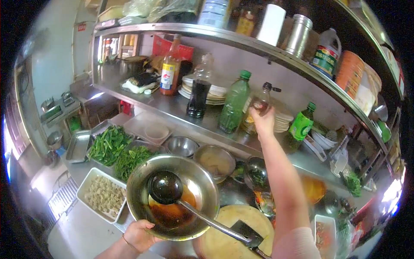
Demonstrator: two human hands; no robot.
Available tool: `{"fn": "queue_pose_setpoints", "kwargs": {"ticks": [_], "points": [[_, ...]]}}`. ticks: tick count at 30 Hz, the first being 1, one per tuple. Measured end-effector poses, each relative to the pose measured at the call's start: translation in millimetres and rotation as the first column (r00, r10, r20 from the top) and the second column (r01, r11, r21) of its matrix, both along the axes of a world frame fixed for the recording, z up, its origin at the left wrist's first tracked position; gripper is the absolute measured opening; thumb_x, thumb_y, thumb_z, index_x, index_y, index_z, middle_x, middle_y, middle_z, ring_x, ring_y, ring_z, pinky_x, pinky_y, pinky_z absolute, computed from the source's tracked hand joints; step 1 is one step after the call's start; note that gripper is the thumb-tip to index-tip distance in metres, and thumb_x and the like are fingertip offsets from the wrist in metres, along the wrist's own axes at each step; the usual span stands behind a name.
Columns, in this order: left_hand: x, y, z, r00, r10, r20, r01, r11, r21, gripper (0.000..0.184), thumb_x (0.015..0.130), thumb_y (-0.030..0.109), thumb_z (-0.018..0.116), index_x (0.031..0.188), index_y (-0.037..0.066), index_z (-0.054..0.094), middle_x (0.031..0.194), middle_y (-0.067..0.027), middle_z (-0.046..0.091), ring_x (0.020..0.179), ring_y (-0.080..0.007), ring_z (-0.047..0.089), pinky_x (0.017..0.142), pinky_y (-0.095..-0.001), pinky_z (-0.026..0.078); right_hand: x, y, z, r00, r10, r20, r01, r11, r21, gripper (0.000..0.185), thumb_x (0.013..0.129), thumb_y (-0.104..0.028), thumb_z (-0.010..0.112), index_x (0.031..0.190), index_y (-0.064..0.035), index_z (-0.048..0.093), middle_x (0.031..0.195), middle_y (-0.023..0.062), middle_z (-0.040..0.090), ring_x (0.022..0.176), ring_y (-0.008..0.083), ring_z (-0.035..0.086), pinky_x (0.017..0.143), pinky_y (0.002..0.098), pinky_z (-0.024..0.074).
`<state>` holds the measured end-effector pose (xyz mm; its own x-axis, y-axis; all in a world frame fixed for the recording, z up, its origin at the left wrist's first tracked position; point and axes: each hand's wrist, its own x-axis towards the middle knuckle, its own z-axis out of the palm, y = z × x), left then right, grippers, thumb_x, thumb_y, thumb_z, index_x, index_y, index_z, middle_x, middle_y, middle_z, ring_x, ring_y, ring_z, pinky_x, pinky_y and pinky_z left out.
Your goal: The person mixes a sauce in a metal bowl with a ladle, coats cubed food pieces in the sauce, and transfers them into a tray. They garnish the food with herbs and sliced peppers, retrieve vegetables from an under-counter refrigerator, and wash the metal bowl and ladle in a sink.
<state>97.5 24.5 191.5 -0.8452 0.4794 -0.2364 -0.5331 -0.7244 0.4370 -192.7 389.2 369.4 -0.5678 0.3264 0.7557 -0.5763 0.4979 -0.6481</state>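
My left hand grips the near rim of a steel mixing bowl, tilted toward me. Brown liquid lies in the bottom of it. A ladle rests in the bowl, its long handle leaning out over the near right rim. My right hand reaches to the shelf, its fingers closed around a clear bottle with a dark cap that looks flipped open. Left of this bottle stands a green plastic bottle, and further left a bottle of dark liquid.
A round cutting board lies under the ladle handle. Leafy greens and a white tub of pale cubes sit at left. Metal bowls stand behind mine. A red-sauce bottle and a green-labelled bottle share the shelf; another shelf overhangs it.
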Motion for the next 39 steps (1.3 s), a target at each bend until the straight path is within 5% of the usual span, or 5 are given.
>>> {"fn": "queue_pose_setpoints", "kwargs": {"ticks": [5,15,31,34,39], "points": [[4.4,-6.5,-4.7,0.999,0.034,-0.008,-0.033,0.999,0.031,0.055,0.08,0.01,0.049,0.132,-0.005,0.042,0.129,-0.0207,0.054,0.116,-0.0358,0.054,0.101,-0.0542,0.04,24.7,-1.3,3.3,0.966,0.223,0.128,-0.211,0.972,-0.105,0.042,0.071,-0.013,0.076,0.105,-0.0017,0.055,0.097,0.0078,0.061,0.085,0.0185,0.058,0.079,0.0353,0.0489],[9.9,4.2,-7.7,0.996,0.007,0.091,-0.01,0.999,0.03,0.042,0.083,0.007,0.043,0.122,-0.011,0.046,0.116,-0.0232,0.059,0.103,-0.0353,0.061,0.095,-0.0515,0.047,206.0,-8.4,52.5,0.692,-0.054,0.72,-0.559,0.592,0.581,0.039,0.063,-0.015,0.074,0.097,-0.0013,0.059,0.08,0.0063,0.064,0.073,0.0147,0.06,0.072,0.0312,0.0496],[9.2,31.4,-24.1,0.988,-0.121,0.1,0.106,0.984,0.145,0.041,0.083,0.004,0.044,0.121,-0.011,0.044,0.115,-0.0249,0.058,0.102,-0.0382,0.061,0.089,-0.0542,0.051,272.9,-25.8,85.9,0.77,-0.525,0.362,-0.396,0.05,0.917,0.043,0.06,-0.021,0.072,0.096,-0.0024,0.06,0.074,0.0219,0.061,0.072,0.039,0.062,0.065,0.0409,0.0501],[9.0,32.1,-26.2,0.986,-0.132,0.099,0.116,0.981,0.157,0.041,0.083,0.004,0.044,0.121,-0.012,0.044,0.115,-0.0256,0.058,0.102,-0.039,0.061,0.09,-0.0549,0.05,275.4,-25.9,87.7,0.788,-0.494,0.366,-0.345,0.137,0.928,0.042,0.061,-0.022,0.074,0.098,-0.0067,0.06,0.075,0.017,0.065,0.071,0.0325,0.065,0.067,0.0396,0.052],[4.4,33.0,-25.1,0.983,-0.154,0.1,0.132,0.971,0.197,0.042,0.084,0.006,0.043,0.122,-0.012,0.042,0.117,-0.0266,0.057,0.104,-0.0404,0.06,0.093,-0.0554,0.048,245.6,-5.7,64.1,0.737,0.055,0.674,-0.471,0.756,0.454,0.048,0.064,-0.012,0.074,0.109,-0.0016,0.057,0.092,0.0057,0.064,0.084,0.0156,0.06,0.081,0.0304,0.0485]]}}
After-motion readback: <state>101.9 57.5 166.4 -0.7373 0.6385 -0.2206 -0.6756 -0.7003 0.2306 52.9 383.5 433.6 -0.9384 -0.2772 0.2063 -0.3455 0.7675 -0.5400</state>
